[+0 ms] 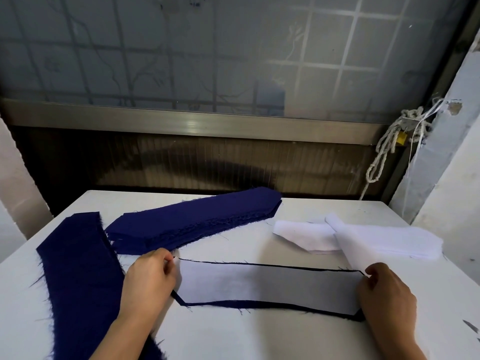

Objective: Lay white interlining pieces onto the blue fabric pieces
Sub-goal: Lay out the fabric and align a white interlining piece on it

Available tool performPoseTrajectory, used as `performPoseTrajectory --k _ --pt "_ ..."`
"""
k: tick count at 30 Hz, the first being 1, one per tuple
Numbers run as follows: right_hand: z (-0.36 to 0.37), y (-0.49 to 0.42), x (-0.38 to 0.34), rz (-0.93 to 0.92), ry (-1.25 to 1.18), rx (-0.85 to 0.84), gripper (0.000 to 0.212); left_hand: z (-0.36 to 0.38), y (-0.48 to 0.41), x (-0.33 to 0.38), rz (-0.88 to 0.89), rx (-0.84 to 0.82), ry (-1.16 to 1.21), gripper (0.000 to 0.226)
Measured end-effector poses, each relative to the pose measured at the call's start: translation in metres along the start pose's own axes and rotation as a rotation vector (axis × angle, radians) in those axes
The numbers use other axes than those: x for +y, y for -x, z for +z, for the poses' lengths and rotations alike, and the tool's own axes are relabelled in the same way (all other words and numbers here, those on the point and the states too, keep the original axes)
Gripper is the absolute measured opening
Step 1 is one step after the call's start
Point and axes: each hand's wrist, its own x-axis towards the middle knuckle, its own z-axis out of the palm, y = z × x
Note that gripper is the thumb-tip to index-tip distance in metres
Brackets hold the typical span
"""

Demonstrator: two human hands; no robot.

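A white interlining piece (267, 284) lies flat on a blue fabric piece (259, 304) in front of me, and only a thin blue border shows around it. My left hand (149, 279) pinches its left end. My right hand (387, 292) pinches its right end, next to a loose white piece that runs up toward the stack. A stack of blue fabric pieces (192, 220) lies behind it. A stack of white interlining pieces (363, 237) sits at the back right.
The white table (259, 339) carries a long blue strip (80, 276) along its left side. A dark wall and a window frame stand behind the far edge. Knotted cord (389, 146) hangs at the right, beside a grey pillar.
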Motion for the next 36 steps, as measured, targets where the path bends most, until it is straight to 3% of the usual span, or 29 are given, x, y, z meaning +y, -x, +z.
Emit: performPoseTrajectory --k 11,14,19,22,25,29,32,36 --pt "0.003 -0.001 0.001 -0.028 -0.005 -0.017 0.015 0.004 -0.001 -0.001 0.008 0.013 -0.057 0.024" --pt "0.004 0.000 -0.001 -0.021 -0.013 -0.026 0.015 0.004 -0.001 0.000 0.038 0.056 -0.090 0.008" --pt "0.001 0.000 -0.003 -0.038 0.187 -0.030 0.025 0.004 -0.002 0.006 0.138 0.082 -0.341 0.035" --pt "0.000 0.000 -0.006 -0.034 0.265 -0.102 0.027 -0.001 -0.017 0.004 0.202 0.174 -0.401 0.031" --pt "-0.003 -0.001 -0.009 -0.056 0.323 -0.162 0.028 -0.015 -0.052 -0.004 0.086 0.213 -0.382 0.022" --pt "-0.005 0.000 -0.011 -0.046 0.263 -0.171 0.026 -0.028 -0.098 -0.020 -0.116 0.049 -0.506 0.033" --pt "-0.005 -0.001 -0.012 -0.035 0.213 -0.160 0.020 -0.029 -0.114 -0.034 -0.216 -0.110 -0.446 0.032" --pt "-0.003 -0.001 -0.013 -0.049 0.212 -0.144 0.016 -0.027 -0.120 -0.034 -0.273 -0.138 -0.387 0.025"
